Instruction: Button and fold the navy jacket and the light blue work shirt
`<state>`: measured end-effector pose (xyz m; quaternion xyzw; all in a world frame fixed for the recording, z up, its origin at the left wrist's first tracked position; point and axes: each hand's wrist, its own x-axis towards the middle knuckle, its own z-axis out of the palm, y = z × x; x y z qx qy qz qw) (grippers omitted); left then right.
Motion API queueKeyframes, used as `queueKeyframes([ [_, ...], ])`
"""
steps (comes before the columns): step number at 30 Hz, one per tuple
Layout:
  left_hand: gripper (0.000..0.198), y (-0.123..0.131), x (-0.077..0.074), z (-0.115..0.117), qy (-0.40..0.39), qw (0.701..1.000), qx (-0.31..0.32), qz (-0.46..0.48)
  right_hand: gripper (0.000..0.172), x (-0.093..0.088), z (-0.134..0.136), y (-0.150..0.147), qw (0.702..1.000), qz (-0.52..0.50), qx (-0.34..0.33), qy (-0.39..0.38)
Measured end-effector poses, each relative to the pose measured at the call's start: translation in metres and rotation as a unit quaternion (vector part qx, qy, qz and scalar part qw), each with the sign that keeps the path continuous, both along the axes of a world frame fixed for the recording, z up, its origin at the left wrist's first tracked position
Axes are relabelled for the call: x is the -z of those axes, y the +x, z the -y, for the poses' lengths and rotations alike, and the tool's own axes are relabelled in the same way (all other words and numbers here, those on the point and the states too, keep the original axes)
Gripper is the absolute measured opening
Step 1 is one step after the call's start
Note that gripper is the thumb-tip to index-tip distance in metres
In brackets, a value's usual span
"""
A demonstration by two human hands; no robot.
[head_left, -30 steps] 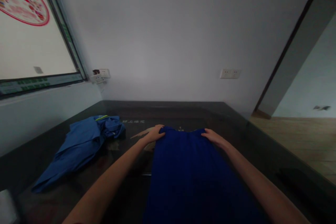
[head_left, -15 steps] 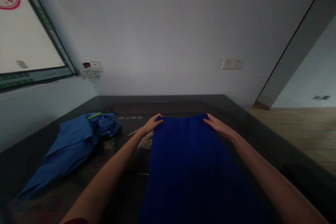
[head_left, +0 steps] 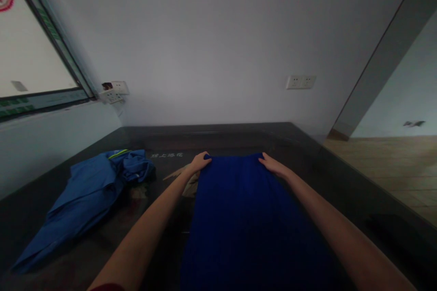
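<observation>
A deep blue garment (head_left: 235,209) hangs or lies spread toward me over the dark table; its kind is not clear, though its top edge looks like a waistband. My left hand (head_left: 200,162) pinches the top left corner of that edge. At the top right corner, my right hand (head_left: 271,164) grips it between thumb and fingers. The edge is drawn fairly straight between both hands. The lower part of the garment fades into shadow at the bottom of the view.
A lighter blue garment with a yellow-green stripe (head_left: 92,191) lies crumpled on the left of the dark table (head_left: 205,138). Behind stands a grey wall with sockets (head_left: 301,82). A dark object (head_left: 392,232) rests at the right. Tiled floor (head_left: 392,163) lies beyond.
My hands have come slightly closer together and a little lower in view, still holding the blue garment's top edge. The view has shifted slightly.
</observation>
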<state>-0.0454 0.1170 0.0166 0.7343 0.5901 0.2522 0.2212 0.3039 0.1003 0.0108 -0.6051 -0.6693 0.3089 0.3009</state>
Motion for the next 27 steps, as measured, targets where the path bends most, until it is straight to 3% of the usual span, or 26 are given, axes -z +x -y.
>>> queueKeyframes([
  [8, 0.018, 0.0, -0.007, 0.001, -0.068, 0.998, -0.001, 0.003, 0.022, 0.004, 0.006, -0.004, 0.999, 0.022, 0.033, 0.005],
  [18, 0.037, -0.016, -0.038, 0.003, -0.25, 0.952, 0.069, 0.162, 0.028, 0.008, 0.031, 0.0, 0.997, -0.008, 0.069, 0.025],
  [22, 0.035, -0.019, -0.031, 0.009, -0.257, 0.944, 0.056, 0.198, 0.024, 0.009, 0.03, 0.003, 0.997, -0.045, 0.064, 0.006],
  [27, 0.032, -0.009, -0.013, 0.012, -0.197, 0.961, 0.009, 0.196, 0.021, 0.009, 0.032, 0.004, 0.987, -0.142, 0.041, -0.064],
])
